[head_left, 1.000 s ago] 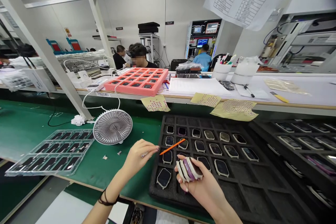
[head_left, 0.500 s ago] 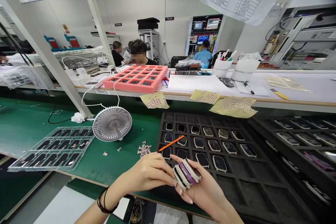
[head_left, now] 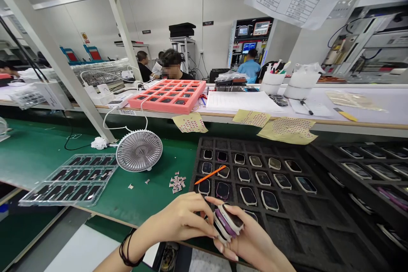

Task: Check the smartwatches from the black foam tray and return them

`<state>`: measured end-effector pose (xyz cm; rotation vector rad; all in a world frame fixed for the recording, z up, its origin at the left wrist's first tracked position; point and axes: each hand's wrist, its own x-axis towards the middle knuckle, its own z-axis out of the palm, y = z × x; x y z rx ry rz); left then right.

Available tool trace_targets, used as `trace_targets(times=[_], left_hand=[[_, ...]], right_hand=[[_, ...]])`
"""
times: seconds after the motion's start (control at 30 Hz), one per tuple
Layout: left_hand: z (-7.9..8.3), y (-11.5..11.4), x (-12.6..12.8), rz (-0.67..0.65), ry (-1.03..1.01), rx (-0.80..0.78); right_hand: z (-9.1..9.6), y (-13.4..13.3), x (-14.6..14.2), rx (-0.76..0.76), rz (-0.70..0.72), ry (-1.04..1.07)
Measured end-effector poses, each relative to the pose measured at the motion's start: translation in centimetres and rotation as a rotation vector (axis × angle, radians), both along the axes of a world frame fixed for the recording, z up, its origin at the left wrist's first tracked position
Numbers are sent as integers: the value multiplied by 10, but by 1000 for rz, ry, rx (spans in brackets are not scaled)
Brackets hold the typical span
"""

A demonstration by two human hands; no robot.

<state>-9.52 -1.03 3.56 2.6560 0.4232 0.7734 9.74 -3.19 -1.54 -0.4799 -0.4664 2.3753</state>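
Observation:
My right hand [head_left: 247,240] is closed round a small stack of watch cases [head_left: 227,222], white and purple, held on edge near the front of the black foam tray [head_left: 318,221]. My left hand [head_left: 185,219] pinches the leftmost case of that stack, fingers curled against it. An orange stick [head_left: 210,174] lies slanted over the tray's left cells, which hold several watch cases [head_left: 255,178]. A small heap of tiny grey pieces [head_left: 177,182] lies on the green mat left of the tray.
A white desk fan [head_left: 139,156] faces up on the green mat, with a clear blister tray [head_left: 68,178] to its left. A pink tray [head_left: 168,95], papers and cups sit on the raised white shelf. More black trays [head_left: 366,170] lie right. People work beyond.
My left hand came back from the mat beside the tray, where a small heap of grey pieces now lies, and closed on the stack in my right hand. Both hands dropped lower in view.

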Motion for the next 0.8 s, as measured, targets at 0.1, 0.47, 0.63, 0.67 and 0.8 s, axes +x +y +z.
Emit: trace_targets(times=[0.1,0.47,0.63,0.67,0.8], left_hand=[[-5,-2,0,8,-22,-50],[-8,-3,-1,-99,-168,-470],[-9,-6,-1,-31,-129,-536],[-9,-7,-1,-18,-108,-546],[-11,-5,-1,-23,-75,-581]], right_hand=[[-3,-2,-1,-25,1,0],[-12,-17,-8,4,68,-49],[-11,-15,-10,48,17,-109],[-12,-15,-10,46,8,-125],[-14,-18,-13,16,-40,-182]])
